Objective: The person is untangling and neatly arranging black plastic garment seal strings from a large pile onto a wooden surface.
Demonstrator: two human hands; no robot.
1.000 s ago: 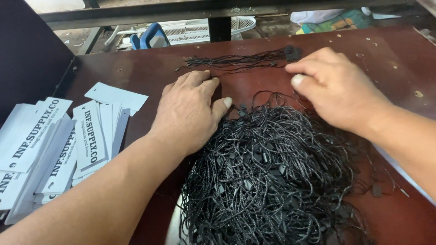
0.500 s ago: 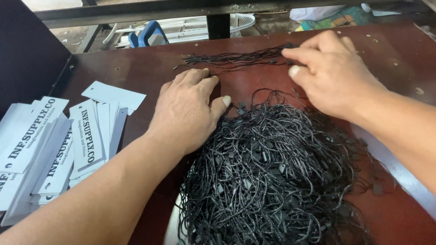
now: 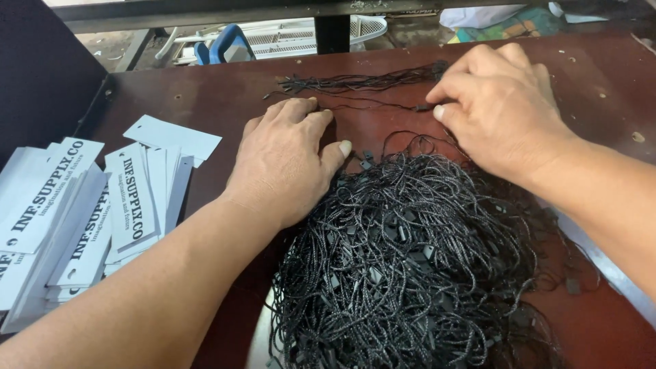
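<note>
Right at the middle of the dark red table [image 3: 205, 102] lies a big tangled heap of black cords [image 3: 410, 266], each with a small plastic lock piece. Beyond it, near the far edge, a thin bundle of straightened cords [image 3: 362, 82] lies laid out side by side, apparently set apart from the tangle. The right hand [image 3: 502, 109] rests at that bundle's right end, fingers curled, thumb and forefinger seemingly pinching a single cord; the grip itself is partly hidden. The left hand [image 3: 290, 160] lies flat and open on the table at the heap's left edge, palm down, holding nothing, likely pinning the tangle so that strands pull free cleanly. Further left, white printed card tags [image 3: 82, 212] sit fanned in overlapping stacks, within easy reach.
</note>
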